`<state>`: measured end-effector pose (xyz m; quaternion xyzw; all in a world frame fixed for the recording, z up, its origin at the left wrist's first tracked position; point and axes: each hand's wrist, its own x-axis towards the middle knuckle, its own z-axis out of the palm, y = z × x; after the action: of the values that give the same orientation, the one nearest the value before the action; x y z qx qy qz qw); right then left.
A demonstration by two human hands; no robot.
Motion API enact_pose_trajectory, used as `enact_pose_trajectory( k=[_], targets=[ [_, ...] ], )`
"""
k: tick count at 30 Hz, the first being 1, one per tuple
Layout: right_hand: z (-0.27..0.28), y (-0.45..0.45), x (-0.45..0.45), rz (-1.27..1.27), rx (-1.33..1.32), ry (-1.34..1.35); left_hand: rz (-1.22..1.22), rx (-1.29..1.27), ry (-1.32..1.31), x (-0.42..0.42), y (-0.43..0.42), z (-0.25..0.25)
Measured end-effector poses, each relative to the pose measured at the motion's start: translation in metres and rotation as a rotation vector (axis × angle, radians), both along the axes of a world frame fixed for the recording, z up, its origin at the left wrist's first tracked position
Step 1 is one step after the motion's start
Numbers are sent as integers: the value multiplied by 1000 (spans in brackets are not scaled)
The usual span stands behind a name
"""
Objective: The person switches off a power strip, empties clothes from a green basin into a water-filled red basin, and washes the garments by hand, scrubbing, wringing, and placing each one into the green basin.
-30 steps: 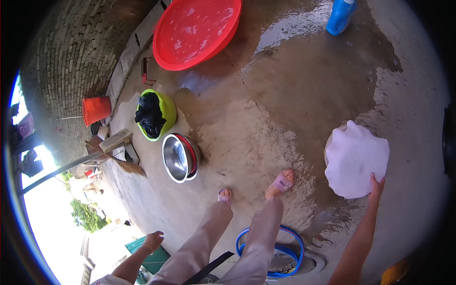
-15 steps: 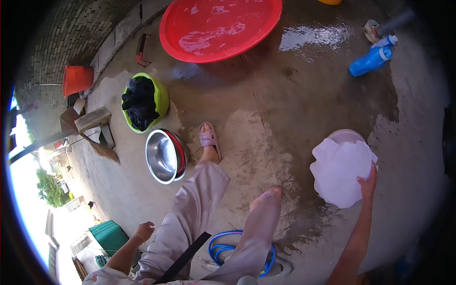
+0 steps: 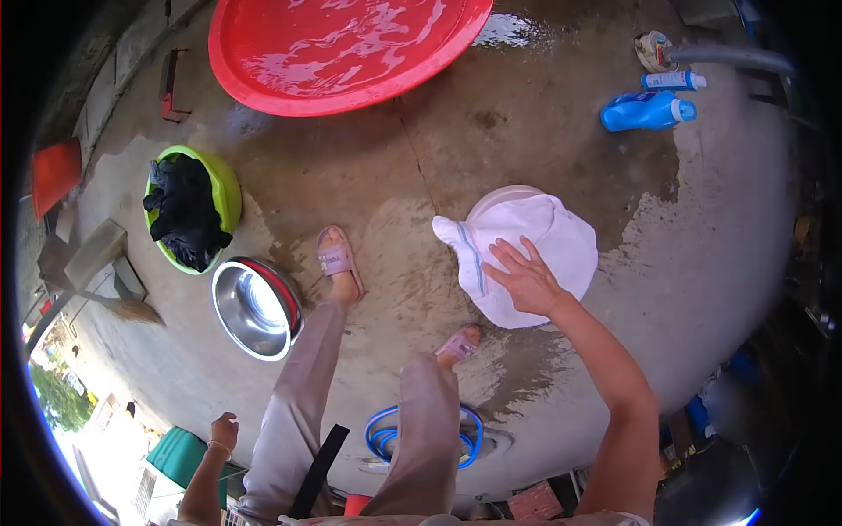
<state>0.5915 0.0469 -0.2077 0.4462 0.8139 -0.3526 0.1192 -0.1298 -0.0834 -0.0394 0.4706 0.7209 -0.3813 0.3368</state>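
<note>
A white cloth (image 3: 561, 237) is draped over a round pale basin or stool (image 3: 504, 195), of which only the upper rim shows. My right hand (image 3: 526, 279) lies over the cloth with its fingers spread. Down at the lower left, my left hand (image 3: 224, 430) hangs beside my leg, away from any object, its fingers loosely curled with nothing in them. Left of my feet are a shiny metal bowl (image 3: 250, 311) with a red one behind it, and a green basin (image 3: 230, 197) full of dark cloth (image 3: 186, 210).
A large red tub (image 3: 324, 66) of water stands ahead. Blue bottles (image 3: 640, 111) are at the upper right. A coiled blue hose (image 3: 474, 434) lies by my feet. At the left are an orange bucket (image 3: 55, 175) and a small red stool (image 3: 169, 88). The concrete floor is partly wet.
The white cloth has shifted left in view, and my right hand has gone from its edge to lying spread over it. My feet have stepped, and the view has turned.
</note>
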Motion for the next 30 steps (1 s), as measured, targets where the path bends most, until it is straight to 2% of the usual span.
enact_pose_trajectory(
  k=[1,3,5,7,8,10,11,13,15,17,24,27,29,30],
  targets=[
    [1,6,3,6,-14,-12,40,-51,10,-2,2,1],
    [-6,5,25,-751,197,-178,49,-64,-41,-15,6,-1],
    [-39,-20,67,-1202,272,-476,85,-69,-93,-29,16,-8],
    [-109,-83,123,-1701,79,-321,177,-20,-105,-42,28,-12],
    [-107,-77,114,-1696,81,-319,267,36,-104,-48,34,-14],
    [-107,-61,85,-1937,-222,216,304,67,-84,-60,44,-11],
    [-113,-52,70,-1930,-233,218,338,93,-68,-65,46,-8],
    [-121,-37,39,-1720,-45,33,284,44,-40,-85,38,-9],
    [-119,-16,3,-1497,-5,70,243,-13,-30,-95,22,-12],
    [-87,31,-48,-1223,-46,-170,245,-58,-102,-97,7,-20],
    [-69,59,-150,-1069,-291,-343,580,21,-187,-34,21,-28],
    [-67,57,-169,-1072,-414,-469,532,15,-200,-40,11,-33],
    [-53,90,-172,-939,-637,-659,599,55,-164,-39,26,-29],
    [-54,103,-171,-903,-634,-635,642,64,-148,-33,41,-24]
  ],
)
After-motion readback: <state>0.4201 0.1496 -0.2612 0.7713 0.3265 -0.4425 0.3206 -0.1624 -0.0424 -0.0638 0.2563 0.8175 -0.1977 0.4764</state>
